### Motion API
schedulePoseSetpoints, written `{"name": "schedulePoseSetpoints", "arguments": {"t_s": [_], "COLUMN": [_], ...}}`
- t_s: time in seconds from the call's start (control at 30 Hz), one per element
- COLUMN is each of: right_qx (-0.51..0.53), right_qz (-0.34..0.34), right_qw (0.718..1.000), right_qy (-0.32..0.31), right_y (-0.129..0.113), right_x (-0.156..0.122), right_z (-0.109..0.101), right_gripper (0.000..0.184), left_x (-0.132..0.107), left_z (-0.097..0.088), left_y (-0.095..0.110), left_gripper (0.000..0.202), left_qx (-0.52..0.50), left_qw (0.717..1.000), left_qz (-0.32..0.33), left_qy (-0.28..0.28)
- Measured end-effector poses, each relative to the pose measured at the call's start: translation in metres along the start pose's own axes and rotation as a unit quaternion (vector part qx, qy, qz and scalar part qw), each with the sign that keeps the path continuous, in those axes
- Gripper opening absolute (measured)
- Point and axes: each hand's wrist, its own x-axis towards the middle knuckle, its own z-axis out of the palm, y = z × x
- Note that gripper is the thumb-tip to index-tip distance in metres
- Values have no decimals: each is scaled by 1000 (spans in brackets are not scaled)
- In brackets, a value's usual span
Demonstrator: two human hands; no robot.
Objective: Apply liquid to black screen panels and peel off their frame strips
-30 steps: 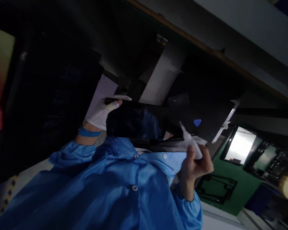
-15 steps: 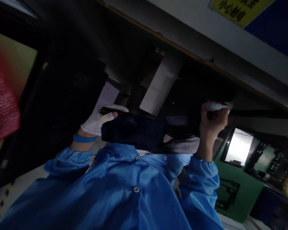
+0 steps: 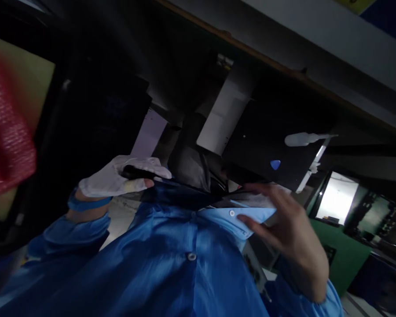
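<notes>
My left hand (image 3: 125,176), in a white glove, grips one end of a dark, flat panel (image 3: 181,192) in front of my waist. The panel is tilted nearly edge-on, and the dim light hides its exact kind. Bare and slightly blurred, my right hand (image 3: 297,233) is near the panel's far side with thumb and fingers apart, holding nothing that I can see. Beyond it, a translucent plastic dropper (image 3: 298,139) lies on a black surface (image 3: 260,145). A small blue triangular pick (image 3: 275,164) rests there too.
A pale box-like bar (image 3: 222,116) is beside the black surface. Overhead runs a bench edge (image 3: 267,55). Red bubble wrap (image 3: 8,127) is at the far left. To the right stands a green machine (image 3: 339,246) with a bright window.
My right hand has let go of the dropper and moved down toward the panel, opening its fingers. The dropper now lies on the black surface. My left hand has tilted the panel and moved slightly left.
</notes>
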Motion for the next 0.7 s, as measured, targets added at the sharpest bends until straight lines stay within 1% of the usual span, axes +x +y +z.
{"name": "schedulePoseSetpoints", "arguments": {"t_s": [0.03,0.07,0.1,0.17,0.2,0.27,0.33,0.43,0.53,0.63,0.7], "right_qx": [-25,-57,-92,-157,-180,-206,-218,-230,-220,-203,-194], "right_qz": [-27,-49,-59,-69,-76,-93,-112,-127,-125,-117,-114], "right_qw": [997,993,988,979,975,968,964,960,959,959,961], "right_qy": [-64,-96,-108,-108,-109,-109,-103,-99,-127,-159,-164], "right_y": [-8,-13,-16,-14,-12,-8,-4,-1,2,7,10], "right_x": [-3,-5,-7,-9,-11,-13,-16,-21,-25,-27,-29], "right_z": [1,4,8,20,26,34,40,43,45,49,54], "right_gripper": [40,36,29,16,15,22,29,35,34,32,31], "left_x": [2,5,8,15,18,23,25,27,27,24,18], "left_z": [-1,0,0,2,2,4,6,9,14,18,22], "left_y": [4,9,14,24,28,33,35,35,34,33,32], "left_gripper": [41,35,32,30,29,30,33,37,39,48,54], "left_qx": [1,-9,-23,-54,-65,-66,-42,8,7,-32,-33], "left_qw": [1000,999,997,994,993,991,990,988,988,989,991], "left_qz": [27,51,69,89,93,100,117,144,136,98,65], "left_qy": [3,3,-1,-22,-33,-52,-60,-57,-73,-108,-114]}}
